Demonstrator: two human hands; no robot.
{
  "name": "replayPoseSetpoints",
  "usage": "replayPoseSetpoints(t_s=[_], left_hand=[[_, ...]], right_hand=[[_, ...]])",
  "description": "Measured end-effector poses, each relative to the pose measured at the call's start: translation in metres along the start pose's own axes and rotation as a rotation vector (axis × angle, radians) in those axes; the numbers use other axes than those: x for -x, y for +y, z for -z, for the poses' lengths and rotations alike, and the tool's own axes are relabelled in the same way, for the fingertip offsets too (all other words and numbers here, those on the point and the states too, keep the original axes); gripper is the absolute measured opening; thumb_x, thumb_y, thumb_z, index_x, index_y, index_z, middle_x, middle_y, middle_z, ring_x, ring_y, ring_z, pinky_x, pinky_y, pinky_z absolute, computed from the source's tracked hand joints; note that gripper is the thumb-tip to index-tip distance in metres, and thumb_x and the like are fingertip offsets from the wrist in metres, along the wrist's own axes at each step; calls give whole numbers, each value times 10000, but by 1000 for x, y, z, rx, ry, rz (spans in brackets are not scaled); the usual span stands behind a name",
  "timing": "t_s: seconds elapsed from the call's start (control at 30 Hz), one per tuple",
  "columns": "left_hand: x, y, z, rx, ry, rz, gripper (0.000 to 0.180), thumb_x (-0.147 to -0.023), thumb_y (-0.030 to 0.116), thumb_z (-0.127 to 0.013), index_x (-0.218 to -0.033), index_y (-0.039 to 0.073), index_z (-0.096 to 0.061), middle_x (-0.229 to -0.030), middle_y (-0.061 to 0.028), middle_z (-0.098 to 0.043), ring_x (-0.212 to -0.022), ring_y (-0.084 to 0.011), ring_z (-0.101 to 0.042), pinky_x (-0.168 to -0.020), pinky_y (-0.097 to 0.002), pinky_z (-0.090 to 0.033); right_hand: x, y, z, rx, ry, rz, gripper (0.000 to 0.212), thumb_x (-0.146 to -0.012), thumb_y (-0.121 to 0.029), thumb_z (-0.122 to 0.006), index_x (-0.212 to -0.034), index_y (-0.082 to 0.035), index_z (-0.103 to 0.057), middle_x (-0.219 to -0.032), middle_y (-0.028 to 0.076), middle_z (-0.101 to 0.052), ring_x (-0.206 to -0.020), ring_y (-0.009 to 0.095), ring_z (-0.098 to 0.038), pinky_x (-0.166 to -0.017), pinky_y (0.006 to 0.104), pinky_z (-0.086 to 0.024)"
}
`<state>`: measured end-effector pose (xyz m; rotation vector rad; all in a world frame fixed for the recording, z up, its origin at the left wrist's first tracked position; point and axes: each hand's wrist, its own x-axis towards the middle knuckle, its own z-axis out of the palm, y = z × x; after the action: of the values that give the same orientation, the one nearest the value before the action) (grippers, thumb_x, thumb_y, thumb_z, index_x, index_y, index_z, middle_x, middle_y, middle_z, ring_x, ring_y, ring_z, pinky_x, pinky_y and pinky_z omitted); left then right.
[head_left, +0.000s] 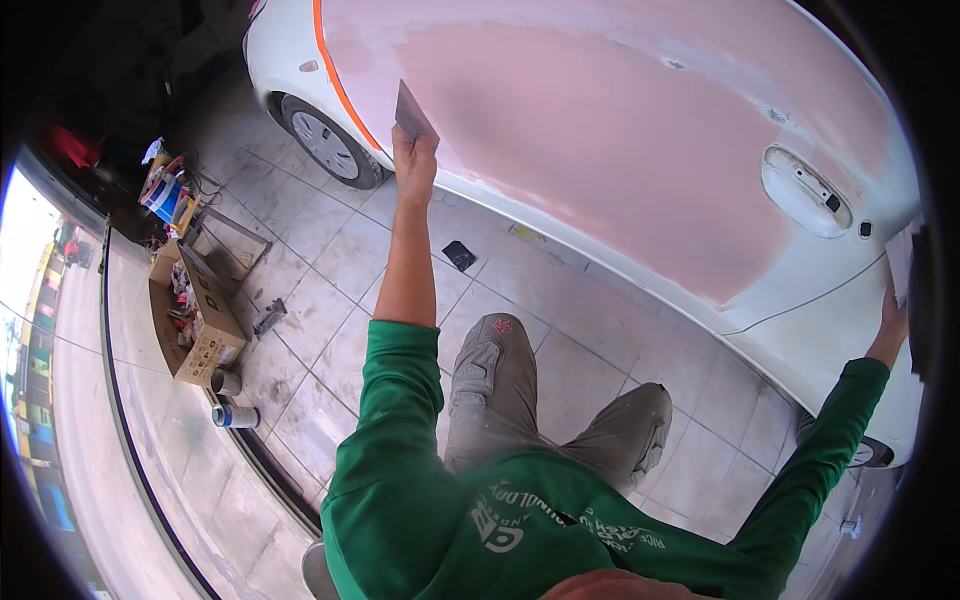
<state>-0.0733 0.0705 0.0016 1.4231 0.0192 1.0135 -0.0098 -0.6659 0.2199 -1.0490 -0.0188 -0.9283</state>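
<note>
My left hand (415,165) reaches forward and is closed on a thin grey flat sheet (410,112), held upright near the front edge of a car door. The door (600,150) is white, with a wide dull pink patch over most of its panel. Orange tape (342,80) runs down its front edge. Far to the right, my right hand (888,322) is closed on a pale flat piece (900,262) near the rear of the car. The picture's dark rim cuts off part of that piece, so its kind is unclear. The door handle recess (808,190) lies between my hands.
A front wheel (325,140) stands at the far left of the car. On the tiled floor (320,240), a black square piece (459,255) lies by my knees. To the left are a cardboard box (215,325) of crumpled waste, cans (236,415) and a pale car panel (180,450).
</note>
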Motion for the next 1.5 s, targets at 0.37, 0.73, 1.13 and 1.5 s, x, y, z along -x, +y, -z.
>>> replayPoseSetpoints(t_s=[0.37,0.73,1.13,1.5], left_hand=[[-108,-42,34,116,124,184,408,-821,9,-506,-1222,-22,-582,-1267,-120,-459,-1057,-247,-587,-904,-372,-494],[5,-9,-120,-424,137,-331,670,-768,-45,-489,-1434,-9,-425,-1332,-206,-414,-1159,-394,-413,-1023,-487,-364],[163,84,-313,-479,59,-315,721,-750,-58,-562,-1450,-2,-396,-1358,-183,-401,-1146,-396,-404,-1000,-490,-367],[267,123,-436,-512,-3,-415,819,-697,-40,-644,-1471,23,-383,-1373,-177,-413,-1152,-401,-411,-976,-496,-367]], right_hand=[[21,-5,-17,-6,67,-15,475,-991,-240,-533,-1428,-60,-479,-1450,76,-471,-1368,232,-398,-1162,405,-309],[5,-3,-16,-17,21,-27,395,-994,-175,-513,-1371,-72,-570,-1409,44,-519,-1295,181,-478,-1024,307,-418],[-20,1,6,-189,-200,-168,398,-930,-207,-673,-1270,-15,-597,-1233,72,-620,-1152,189,-583,-970,296,-459],[-2,-13,7,-212,-217,-187,432,-904,-221,-708,-1267,-11,-602,-1249,65,-606,-1161,197,-566,-998,324,-440]])
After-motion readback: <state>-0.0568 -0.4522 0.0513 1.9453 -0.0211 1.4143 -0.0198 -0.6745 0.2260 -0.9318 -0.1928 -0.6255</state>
